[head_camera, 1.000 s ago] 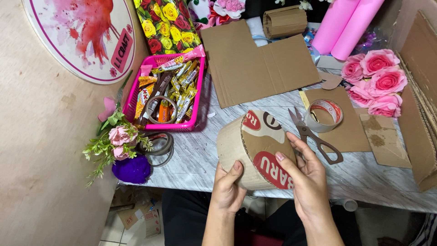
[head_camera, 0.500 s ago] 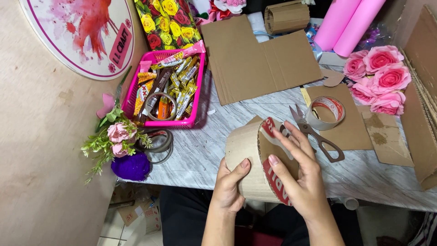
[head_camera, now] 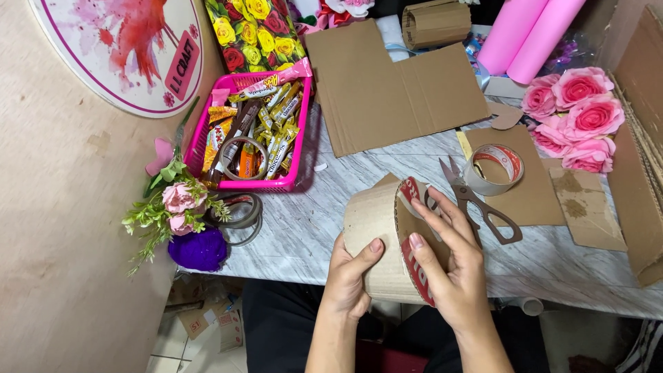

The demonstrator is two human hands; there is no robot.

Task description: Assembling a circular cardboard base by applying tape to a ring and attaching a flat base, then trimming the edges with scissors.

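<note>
over marble table [head_camera: 290, 235], both hands gripping cardboard cylinder [head_camera: 376, 238]

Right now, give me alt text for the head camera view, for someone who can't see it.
Two bare hands, left hand and right hand, hold a curved brown cardboard tube over a grey marble-patterned table. Brown-handled scissors and a roll of tape lie just beyond; a pink plastic basket of wrapped sweets sits to the left.

pink basket [head_camera: 304, 181] of wrapped sweets on marble table [head_camera: 331, 221]; scissors [head_camera: 476, 204] just beside tape roll [head_camera: 492, 169]; flat cardboard sheets [head_camera: 394, 90] behind; pink paper roses [head_camera: 573, 114] (far side); pink rolls [head_camera: 532, 34].
</note>
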